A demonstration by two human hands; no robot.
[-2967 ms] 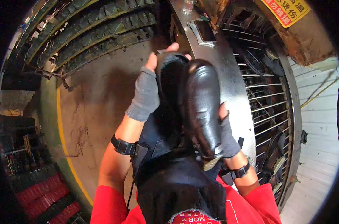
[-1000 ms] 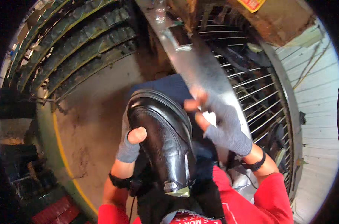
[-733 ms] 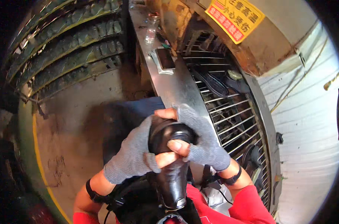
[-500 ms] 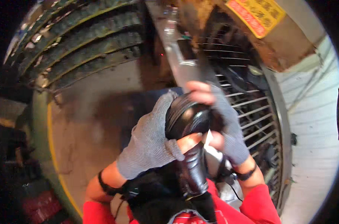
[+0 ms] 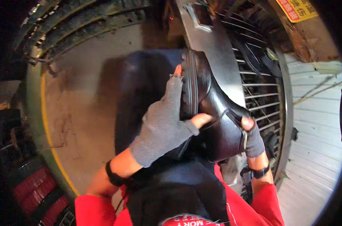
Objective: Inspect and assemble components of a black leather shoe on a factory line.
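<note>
A glossy black ankle boot (image 5: 224,126) lies turned on its side in front of me, its ridged sole edge facing left and its toe pointing away. My left hand (image 5: 165,116), in a grey glove with bare fingertips, grips the boot along the sole, thumb over the upper and fingers underneath. At the boot's opening, my right hand (image 5: 252,135) in a matching glove holds the collar, thumb on the outer edge. A small pale tab shows beside that thumb; the right fingers are mostly hidden.
Beyond the boot runs a metal ledge (image 5: 220,60), beside a rack of metal bars (image 5: 261,101) with dark shoes lying on it. A tiered rack (image 5: 92,22) stands far left. Red and black items (image 5: 39,188) sit lower left. A yellow line (image 5: 46,120) marks the floor.
The boot has turned so its side and opening show, toe now pointing away. My right hand has moved from the toe down to the collar; my left keeps hold at the sole.
</note>
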